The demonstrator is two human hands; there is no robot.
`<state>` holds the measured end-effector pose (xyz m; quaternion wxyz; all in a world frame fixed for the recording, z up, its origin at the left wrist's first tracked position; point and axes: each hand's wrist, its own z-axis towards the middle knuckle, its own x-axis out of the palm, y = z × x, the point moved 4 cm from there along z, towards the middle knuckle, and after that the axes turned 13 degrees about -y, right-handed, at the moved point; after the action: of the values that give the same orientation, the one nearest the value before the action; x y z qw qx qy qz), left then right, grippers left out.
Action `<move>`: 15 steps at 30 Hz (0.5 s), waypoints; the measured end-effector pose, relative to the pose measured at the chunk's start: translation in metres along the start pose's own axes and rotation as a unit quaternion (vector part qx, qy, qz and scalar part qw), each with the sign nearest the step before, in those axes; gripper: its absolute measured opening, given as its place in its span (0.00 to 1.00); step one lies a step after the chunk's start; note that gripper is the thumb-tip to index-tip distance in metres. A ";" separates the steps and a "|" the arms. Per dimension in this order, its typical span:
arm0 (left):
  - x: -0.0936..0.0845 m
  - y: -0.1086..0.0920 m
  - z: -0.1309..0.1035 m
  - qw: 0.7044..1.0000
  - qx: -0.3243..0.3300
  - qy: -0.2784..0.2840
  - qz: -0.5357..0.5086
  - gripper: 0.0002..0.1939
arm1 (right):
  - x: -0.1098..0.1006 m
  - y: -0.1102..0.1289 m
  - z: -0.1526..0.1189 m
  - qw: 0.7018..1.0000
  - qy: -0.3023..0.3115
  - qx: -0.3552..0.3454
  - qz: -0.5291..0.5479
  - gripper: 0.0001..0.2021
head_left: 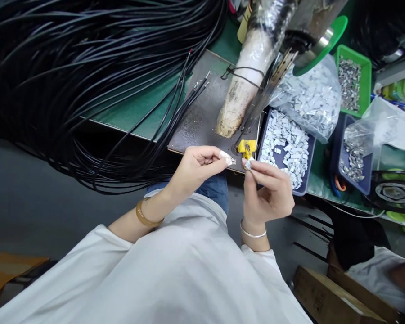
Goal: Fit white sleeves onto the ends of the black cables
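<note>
My left hand (pixel 202 166) is closed in a pinch, with white wrapping on a fingertip. From the pinch stick thin stripped wire ends (pixel 234 161); the cable behind them is mostly hidden by the hand. Facing them, my right hand (pixel 268 189) pinches a small white connector housing (pixel 248 165) between thumb and fingertips. A short gap separates the wires and the housing. Just beyond the right fingertips is a yellow part (pixel 247 146) at the board's edge. Close by, a dark blue tray (pixel 311 155) contains loose white pieces.
Black cables (pixel 87 81) cover the left side of the green table (pixel 131 112). A plastic-wrapped machine arm (pixel 239 94) reaches over a dark board (pixel 197 121). At right are a bag of white pieces (pixel 310 94), a green bin (pixel 367 76), and another person's sleeve (pixel 374 265).
</note>
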<state>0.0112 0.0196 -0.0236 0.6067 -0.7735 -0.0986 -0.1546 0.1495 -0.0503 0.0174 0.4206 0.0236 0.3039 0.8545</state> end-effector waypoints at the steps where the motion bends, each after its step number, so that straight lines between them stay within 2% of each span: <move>1: 0.001 -0.001 0.000 1.000 -0.002 -0.003 0.000 0.04 | 0.001 0.002 -0.002 0.999 0.012 -0.034 -0.015 0.16; 3: 0.002 -0.002 0.001 1.000 0.005 -0.014 0.009 0.03 | 0.004 0.002 -0.004 0.997 0.035 -0.064 -0.030 0.18; 5: 0.001 -0.004 0.001 0.999 0.018 -0.028 0.018 0.03 | 0.007 -0.003 -0.003 0.998 0.046 -0.037 -0.023 0.16; 10: 0.002 -0.004 0.001 0.999 0.016 -0.021 0.025 0.03 | 0.010 -0.021 -0.005 0.983 0.051 0.157 0.078 0.07; 12: 0.002 -0.004 0.001 0.999 0.014 -0.022 0.032 0.04 | 0.009 -0.021 -0.007 0.980 0.056 0.166 0.094 0.06; 15: 0.002 -0.004 0.001 0.998 0.014 -0.031 0.043 0.04 | 0.007 -0.019 -0.008 0.986 0.035 0.129 0.102 0.08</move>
<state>0.0114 0.0215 -0.0196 0.6205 -0.7727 -0.0859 -0.1027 0.1561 -0.0406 -0.0008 0.3134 0.0785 0.4225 0.8468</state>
